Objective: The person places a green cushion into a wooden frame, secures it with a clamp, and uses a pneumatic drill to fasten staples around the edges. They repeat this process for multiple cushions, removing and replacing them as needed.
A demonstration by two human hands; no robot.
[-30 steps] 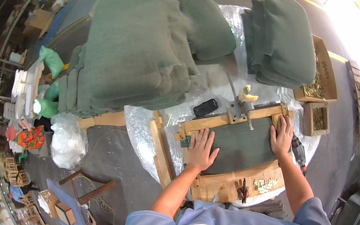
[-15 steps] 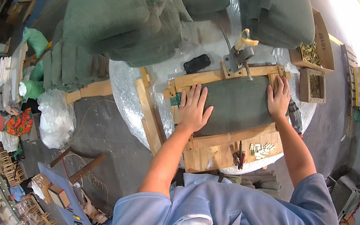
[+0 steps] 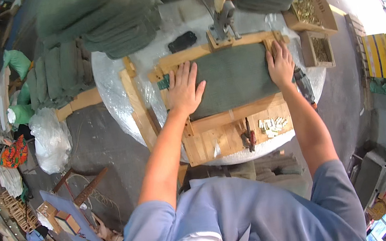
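A dark green piece of fabric (image 3: 231, 78) lies flat inside a wooden frame (image 3: 234, 114). My left hand (image 3: 184, 89) rests palm down on the fabric's left end, fingers stretched and the thumb apart. At the opposite end, my right hand (image 3: 282, 64) lies over the fabric's edge and the frame's right side, fingers extended. Neither hand holds anything that I can see. A metal clamp (image 3: 224, 17) with a yellowish handle is mounted on the frame's far bar. Beside my left fingers a small green patch (image 3: 163, 83) shows at the frame's corner.
Stacks of green fabric (image 3: 126, 29) stand beyond the frame. A black object (image 3: 182, 42) lies near the clamp; a power tool (image 3: 304, 86) sits right of the frame. A red-handled tool (image 3: 249, 137) and several white pieces (image 3: 273, 126) lie in front. Boxes (image 3: 317, 49) hold small metal parts.
The whole view has shifted and turned a little, so the frame and table appear higher and farther left. Both hands keep lying flat on the same ends of the fabric.
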